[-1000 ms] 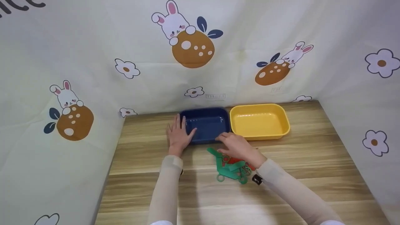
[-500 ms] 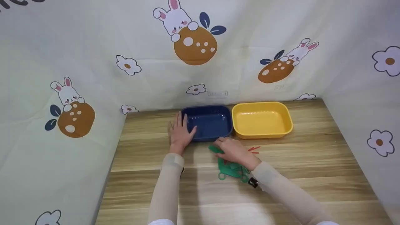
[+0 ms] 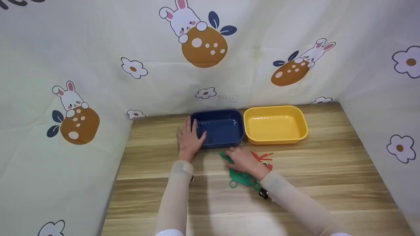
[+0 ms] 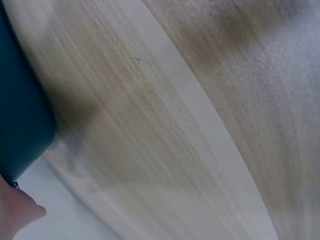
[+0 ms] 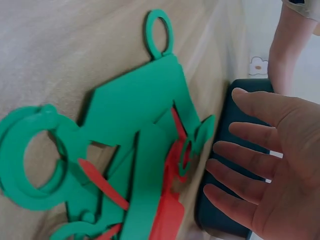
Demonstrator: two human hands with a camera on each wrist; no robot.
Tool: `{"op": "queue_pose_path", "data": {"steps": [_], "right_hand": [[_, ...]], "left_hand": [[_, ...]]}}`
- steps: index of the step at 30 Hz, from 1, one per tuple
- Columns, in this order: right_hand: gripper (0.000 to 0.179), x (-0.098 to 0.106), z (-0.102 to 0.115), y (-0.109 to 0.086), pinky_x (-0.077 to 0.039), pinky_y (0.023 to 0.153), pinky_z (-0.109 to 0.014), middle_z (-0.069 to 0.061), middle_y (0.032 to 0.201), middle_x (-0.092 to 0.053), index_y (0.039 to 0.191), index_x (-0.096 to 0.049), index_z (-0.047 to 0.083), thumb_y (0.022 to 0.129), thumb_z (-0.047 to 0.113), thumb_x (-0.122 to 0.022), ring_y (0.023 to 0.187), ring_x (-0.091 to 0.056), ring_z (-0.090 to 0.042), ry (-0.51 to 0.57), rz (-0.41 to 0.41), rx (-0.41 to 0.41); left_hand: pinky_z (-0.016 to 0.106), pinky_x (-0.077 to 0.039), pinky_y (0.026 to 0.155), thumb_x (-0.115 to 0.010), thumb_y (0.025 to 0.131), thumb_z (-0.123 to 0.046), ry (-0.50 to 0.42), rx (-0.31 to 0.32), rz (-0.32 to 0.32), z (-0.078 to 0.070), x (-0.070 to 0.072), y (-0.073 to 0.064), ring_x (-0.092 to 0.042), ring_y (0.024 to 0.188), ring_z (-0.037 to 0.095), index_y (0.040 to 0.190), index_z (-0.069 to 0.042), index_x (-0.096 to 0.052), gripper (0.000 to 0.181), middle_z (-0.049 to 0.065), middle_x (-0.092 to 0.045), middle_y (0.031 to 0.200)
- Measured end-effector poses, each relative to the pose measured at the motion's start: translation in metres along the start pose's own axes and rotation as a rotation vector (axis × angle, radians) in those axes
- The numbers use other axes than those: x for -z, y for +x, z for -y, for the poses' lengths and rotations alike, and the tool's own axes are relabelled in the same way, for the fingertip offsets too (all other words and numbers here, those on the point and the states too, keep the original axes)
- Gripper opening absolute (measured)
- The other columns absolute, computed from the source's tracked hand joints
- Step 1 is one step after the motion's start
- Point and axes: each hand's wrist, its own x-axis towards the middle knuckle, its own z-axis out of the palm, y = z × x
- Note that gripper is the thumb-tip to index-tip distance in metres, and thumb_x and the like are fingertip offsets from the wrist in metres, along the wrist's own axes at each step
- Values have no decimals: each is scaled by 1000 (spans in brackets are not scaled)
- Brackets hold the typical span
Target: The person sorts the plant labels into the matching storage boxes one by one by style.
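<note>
My left hand (image 3: 189, 141) lies with fingers spread over the left rim of a dark blue tray (image 3: 221, 131). In the left wrist view, only part of a finger (image 4: 17, 212) shows beside that tray's wall. My right hand (image 3: 244, 161) hovers over a small heap in front of the tray, its fingers loosely extended and holding nothing. Flat green plastic pieces (image 5: 135, 95) with ring-shaped ends make up most of the heap. Thin red pieces (image 5: 167, 215) are tangled among them, some sticking out beyond my hand. Part of the heap is hidden under my right hand in the head view.
A yellow tray (image 3: 275, 129) stands right of the blue one, side by side along the back of the wood-grain table (image 3: 315, 183). Pale cloth walls (image 3: 157, 82) printed with rabbits and flowers enclose the back and both sides.
My right hand has moved from the blue tray's front edge down over the heap, and the red pieces show differently around it. My left hand stays on the tray's left rim.
</note>
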Motion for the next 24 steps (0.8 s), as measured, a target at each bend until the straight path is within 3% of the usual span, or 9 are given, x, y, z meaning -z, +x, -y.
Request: {"op": "queue_pose_path", "data": {"steps": [11, 20, 24], "right_hand": [[36, -9, 6, 6, -58, 80, -49, -15, 106, -68, 118, -68, 7, 88, 26, -74, 98, -68, -35, -33, -55, -48], [32, -16, 11, 13, -57, 65, -44, -11, 102, -62, 114, -68, 9, 84, 20, -75, 95, -65, -33, -115, -44, -161], [31, -20, 12, 10, -57, 62, -45, -14, 100, -62, 108, -67, 4, 82, 18, -77, 93, -64, -34, -126, -83, -204]], "left_hand": [[59, -16, 123, -38, 97, -63, -17, -7, -30, 0, 1, 1, -13, 157, 28, 160, -17, -22, 79, 8, -9, 170], [57, -15, 124, -39, 97, -61, -22, -8, -27, 0, 1, -1, -14, 157, 28, 160, -16, -22, 79, 9, -10, 169], [57, -13, 124, -39, 97, -61, -32, -8, -21, 0, 1, -2, -13, 157, 28, 160, -16, -22, 79, 10, -10, 169]]}}
